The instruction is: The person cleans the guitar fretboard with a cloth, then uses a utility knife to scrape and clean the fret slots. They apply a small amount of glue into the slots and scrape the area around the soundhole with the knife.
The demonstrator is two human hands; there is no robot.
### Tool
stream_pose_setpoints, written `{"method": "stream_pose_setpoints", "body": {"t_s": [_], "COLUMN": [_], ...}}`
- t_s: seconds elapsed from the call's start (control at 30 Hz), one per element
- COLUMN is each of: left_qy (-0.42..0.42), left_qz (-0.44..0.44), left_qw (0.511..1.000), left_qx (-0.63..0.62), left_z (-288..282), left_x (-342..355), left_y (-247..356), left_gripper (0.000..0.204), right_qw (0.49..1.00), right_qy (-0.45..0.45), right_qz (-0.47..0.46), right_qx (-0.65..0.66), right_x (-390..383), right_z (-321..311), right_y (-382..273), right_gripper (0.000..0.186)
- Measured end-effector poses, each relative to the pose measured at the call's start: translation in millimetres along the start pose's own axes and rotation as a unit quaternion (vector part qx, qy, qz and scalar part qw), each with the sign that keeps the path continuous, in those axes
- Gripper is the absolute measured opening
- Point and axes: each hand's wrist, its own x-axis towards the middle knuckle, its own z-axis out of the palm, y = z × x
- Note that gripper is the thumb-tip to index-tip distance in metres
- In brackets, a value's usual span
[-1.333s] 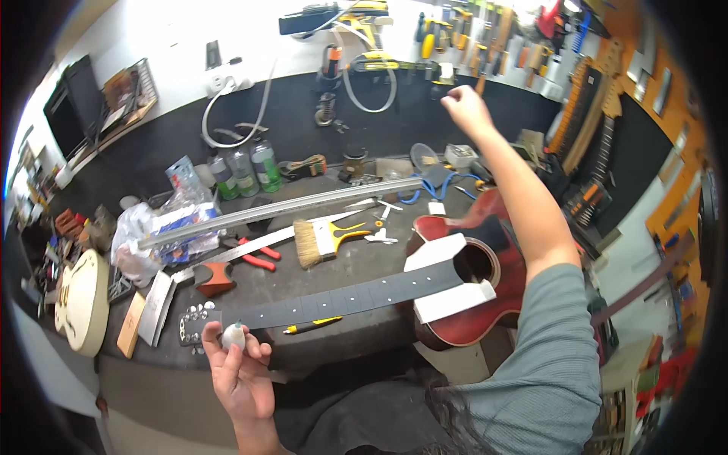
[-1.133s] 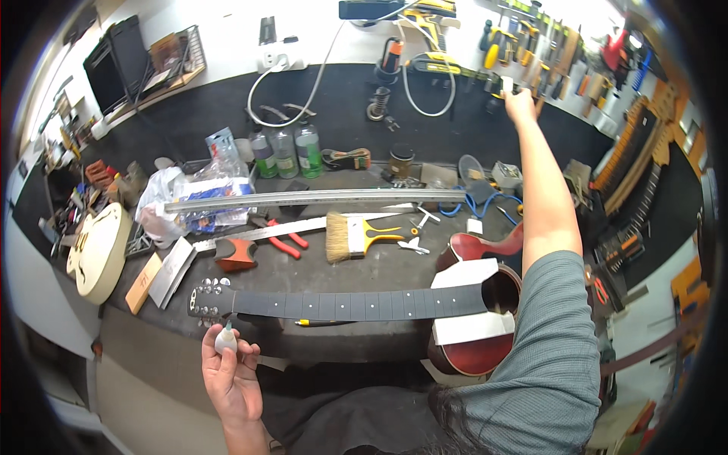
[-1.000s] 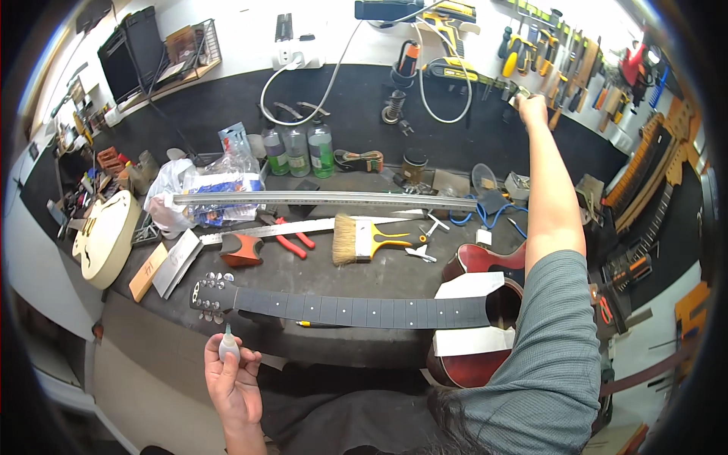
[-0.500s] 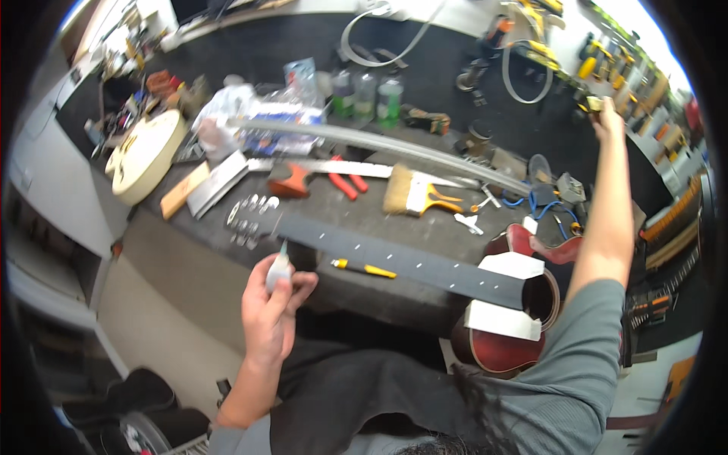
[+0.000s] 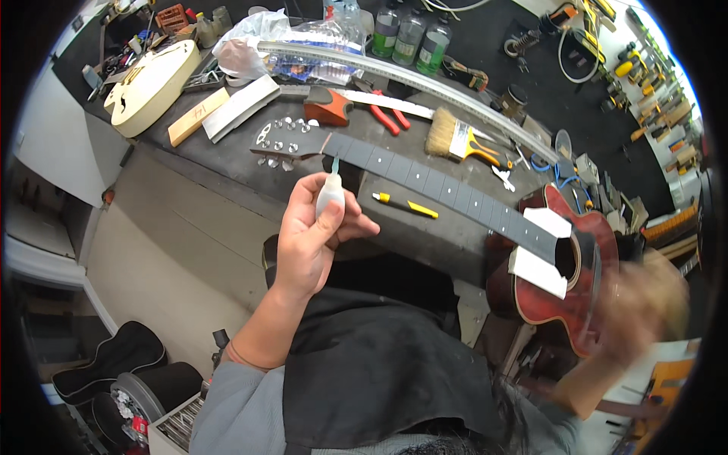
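My left hand (image 5: 305, 244) pinches a small white squeeze bottle (image 5: 330, 196) with a thin pointed nozzle, held upright just in front of the guitar's neck near the nut. The red acoustic guitar (image 5: 599, 254) lies on the bench, its body at the right. No strings show over its dark fingerboard (image 5: 447, 191). White sheets (image 5: 538, 271) cover the top on both sides of the fingerboard's end. Over the guitar's right edge, my right hand (image 5: 644, 299) is smeared by motion; its fingers and anything in them cannot be made out.
A yellow utility knife (image 5: 406, 205) lies before the neck. Behind it are a wide brush (image 5: 459, 138), red-handled pliers (image 5: 388, 114), an orange-brown neck rest (image 5: 327, 108) and a long metal ruler (image 5: 394, 72). A cream guitar body (image 5: 155, 87) sits at the left, bottles (image 5: 409, 39) at the back.
My right hand has come down from the tool wall to beside the guitar body. My left hand keeps the bottle. The view has shifted, so the bench sits higher in it.
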Motion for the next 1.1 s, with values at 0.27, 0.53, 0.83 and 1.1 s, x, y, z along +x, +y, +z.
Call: {"method": "stream_pose_setpoints", "body": {"t_s": [0.27, 0.53, 0.83, 1.1], "left_qy": [-0.046, -0.06, 0.021, 0.027], "left_qz": [0.0, -0.001, -0.157, -0.19], "left_qw": [0.998, 0.99, 0.953, 0.949], "left_qx": [-0.045, 0.127, 0.258, 0.251], "left_z": [-4.6, -28.8, -74.3, -86.3], "left_x": [-18.3, -75.8, -140.8, -133.8], "left_y": [8.1, -15.0, -70.4, -95.6], "left_gripper": [0.041, 0.036, 0.034, 0.034], "right_qw": [0.859, 0.849, 0.858, 0.837], "right_qy": [0.105, 0.047, 0.027, -0.011], "right_qz": [0.254, 0.524, 0.513, 0.547], "right_qx": [-0.432, -0.043, 0.009, -0.005], "right_x": [-0.6, -80.9, -137.7, -150.5], "right_z": [81.7, 210.5, 247.9, 238.4], "right_y": [42.9, 238.4, 317.3, 335.5], "right_gripper": [0.015, 0.029, 0.029, 0.032]}}
